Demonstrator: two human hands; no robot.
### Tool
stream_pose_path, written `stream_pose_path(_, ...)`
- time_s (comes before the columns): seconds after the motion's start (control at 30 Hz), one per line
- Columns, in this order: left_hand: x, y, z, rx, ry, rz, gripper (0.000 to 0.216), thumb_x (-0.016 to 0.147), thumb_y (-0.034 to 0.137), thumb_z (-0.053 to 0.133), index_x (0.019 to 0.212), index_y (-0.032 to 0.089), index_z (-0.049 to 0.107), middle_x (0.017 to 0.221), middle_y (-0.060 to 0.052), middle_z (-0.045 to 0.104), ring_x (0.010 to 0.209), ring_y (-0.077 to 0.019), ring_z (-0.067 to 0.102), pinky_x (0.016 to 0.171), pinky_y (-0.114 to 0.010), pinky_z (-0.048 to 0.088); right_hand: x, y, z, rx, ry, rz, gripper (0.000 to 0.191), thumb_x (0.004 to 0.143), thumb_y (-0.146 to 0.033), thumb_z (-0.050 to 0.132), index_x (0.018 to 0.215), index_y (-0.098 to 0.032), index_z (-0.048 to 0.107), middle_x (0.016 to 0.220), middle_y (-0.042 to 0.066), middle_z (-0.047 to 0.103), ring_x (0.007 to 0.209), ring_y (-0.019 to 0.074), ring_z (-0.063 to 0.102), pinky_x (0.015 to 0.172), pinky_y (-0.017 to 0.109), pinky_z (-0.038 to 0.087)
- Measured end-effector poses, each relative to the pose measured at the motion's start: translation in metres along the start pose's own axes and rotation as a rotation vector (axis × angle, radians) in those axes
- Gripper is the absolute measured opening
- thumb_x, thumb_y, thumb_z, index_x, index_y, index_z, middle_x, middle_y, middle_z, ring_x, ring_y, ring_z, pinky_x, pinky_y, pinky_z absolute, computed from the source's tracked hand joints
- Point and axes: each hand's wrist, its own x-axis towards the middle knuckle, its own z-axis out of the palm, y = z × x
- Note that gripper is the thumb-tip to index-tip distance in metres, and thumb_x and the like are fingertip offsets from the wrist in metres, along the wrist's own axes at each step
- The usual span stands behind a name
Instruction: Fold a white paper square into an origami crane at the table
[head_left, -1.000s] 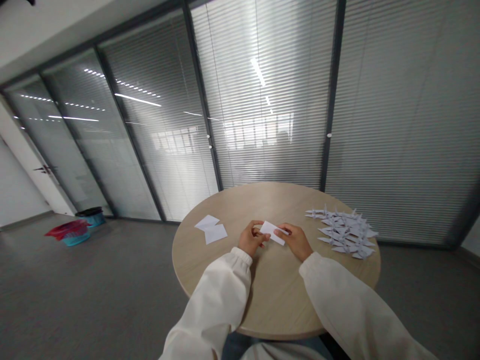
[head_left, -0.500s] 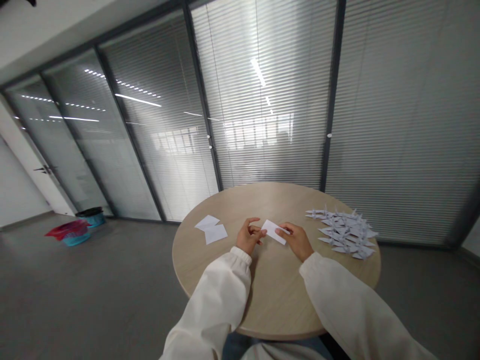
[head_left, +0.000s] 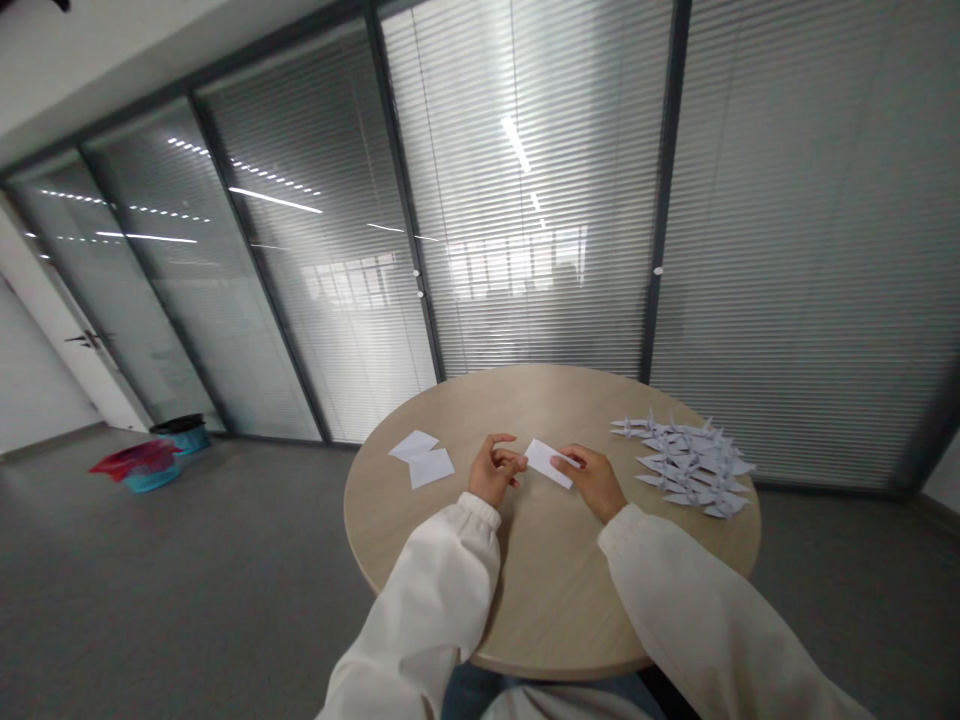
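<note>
A small folded piece of white paper [head_left: 547, 462] is over the middle of the round table. My right hand [head_left: 592, 478] grips its right side, thumb on top and fingers beneath. My left hand [head_left: 495, 472] is just left of the paper, its fingers curved and apart. The left thumb tip is right by the paper's left edge, and I see no grip there. Two loose white paper sheets [head_left: 431, 467] lie on the table to the left, partly overlapping. A cluster of several folded white paper cranes [head_left: 694, 462] covers the table's right side.
The round wooden table [head_left: 562, 600] stands close to a glass partition with blinds [head_left: 540, 200]. On the floor at the left are a blue bin with a red liner [head_left: 142, 465] and another with a black liner [head_left: 181, 432], near a white door [head_left: 97, 350].
My left hand has shifted slightly left, and its thumb has come off the paper's left edge. My right hand keeps hold of the paper in the same place.
</note>
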Motion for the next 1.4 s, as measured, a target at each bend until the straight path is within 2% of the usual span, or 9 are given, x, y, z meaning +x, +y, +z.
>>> stream_pose_path(0.13, 0.0, -0.002, -0.001, 0.01, 0.016, 0.011, 0.045, 0.057, 0.031, 0.068, 0.093, 0.016, 0.045, 0.06, 0.001, 0.058, 0.052, -0.0116, 0.055, 0.037, -0.017, 0.042, 0.0, 0.001, 0.001, 0.001, -0.017, 0.005, 0.026, 0.074, -0.04, 0.053, 0.078, -0.016, 0.063, 0.071, 0.001, 0.064, 0.068, 0.0163, 0.057, 0.061, 0.024, 0.042)
stream_pose_path(0.43, 0.006, -0.014, -0.005, 0.0, 0.039, -0.004, 0.036, 0.066, 0.03, 0.058, 0.097, 0.016, 0.046, 0.063, -0.001, 0.056, 0.065, -0.0168, 0.061, 0.037, -0.017, 0.044, 0.0, -0.001, 0.001, 0.016, -0.034, -0.005, 0.026, 0.073, -0.039, 0.054, 0.079, -0.016, 0.063, 0.074, 0.002, 0.065, 0.068, 0.0164, 0.057, 0.062, 0.024, 0.043)
stream_pose_path(0.6, 0.006, -0.019, -0.002, -0.035, 0.044, -0.15, 0.036, 0.071, 0.043, 0.053, 0.094, 0.016, 0.045, 0.07, -0.004, 0.058, 0.065, -0.0178, 0.062, 0.038, -0.021, 0.047, -0.002, -0.006, 0.0, -0.088, 0.048, -0.028, 0.022, 0.074, -0.037, 0.052, 0.078, -0.018, 0.063, 0.075, 0.002, 0.064, 0.068, 0.0159, 0.056, 0.063, 0.024, 0.043)
stream_pose_path(0.7, 0.003, -0.02, 0.003, -0.095, -0.059, -0.301, 0.044, 0.071, 0.055, 0.047, 0.085, 0.013, 0.047, 0.077, -0.009, 0.059, 0.069, -0.0208, 0.062, 0.041, -0.028, 0.05, -0.003, -0.007, 0.0, -0.2, 0.116, -0.096, 0.021, 0.077, -0.034, 0.049, 0.079, -0.019, 0.063, 0.077, 0.003, 0.063, 0.068, 0.016, 0.055, 0.063, 0.025, 0.042)
stream_pose_path(0.83, -0.001, -0.015, 0.008, -0.166, -0.208, -0.375, 0.05, 0.067, 0.057, 0.053, 0.087, 0.011, 0.051, 0.089, -0.016, 0.059, 0.079, -0.0246, 0.061, 0.049, -0.035, 0.054, -0.004, -0.005, 0.002, -0.281, 0.063, -0.229, 0.019, 0.079, -0.033, 0.049, 0.08, -0.02, 0.063, 0.076, 0.005, 0.062, 0.07, 0.0167, 0.055, 0.064, 0.027, 0.042)
stream_pose_path(0.97, -0.002, -0.011, 0.009, -0.189, -0.229, -0.343, 0.045, 0.066, 0.049, 0.059, 0.09, 0.012, 0.051, 0.099, -0.018, 0.058, 0.087, -0.0255, 0.059, 0.053, -0.036, 0.054, -0.005, -0.004, 0.005, -0.255, 0.009, -0.257, 0.016, 0.077, -0.031, 0.053, 0.083, -0.02, 0.063, 0.076, 0.004, 0.061, 0.069, 0.0158, 0.055, 0.061, 0.026, 0.044)
stream_pose_path(1.13, 0.0, -0.011, 0.007, -0.225, -0.237, -0.299, 0.043, 0.065, 0.042, 0.063, 0.093, 0.014, 0.048, 0.097, -0.014, 0.06, 0.084, -0.0225, 0.06, 0.058, -0.036, 0.055, -0.007, -0.009, 0.006, -0.208, -0.063, -0.252, 0.019, 0.072, -0.03, 0.059, 0.089, -0.021, 0.063, 0.08, 0.004, 0.06, 0.074, 0.0158, 0.056, 0.06, 0.025, 0.044)
stream_pose_path(1.27, 0.0, -0.011, 0.007, -0.175, -0.202, -0.281, 0.042, 0.065, 0.043, 0.064, 0.093, 0.015, 0.049, 0.093, -0.012, 0.062, 0.082, -0.0211, 0.061, 0.057, -0.034, 0.055, -0.008, -0.013, 0.006, -0.171, -0.091, -0.226, 0.026, 0.069, -0.033, 0.062, 0.092, -0.022, 0.062, 0.085, 0.004, 0.06, 0.077, 0.0156, 0.055, 0.061, 0.025, 0.044)
stream_pose_path(1.4, -0.001, -0.009, 0.008, -0.146, -0.223, -0.255, 0.042, 0.065, 0.045, 0.062, 0.091, 0.015, 0.05, 0.093, -0.012, 0.061, 0.083, -0.0215, 0.06, 0.054, -0.032, 0.054, -0.007, -0.013, 0.006, -0.102, -0.081, -0.149, 0.027, 0.069, -0.036, 0.059, 0.091, -0.02, 0.061, 0.087, 0.003, 0.061, 0.078, 0.0154, 0.056, 0.061, 0.024, 0.044)
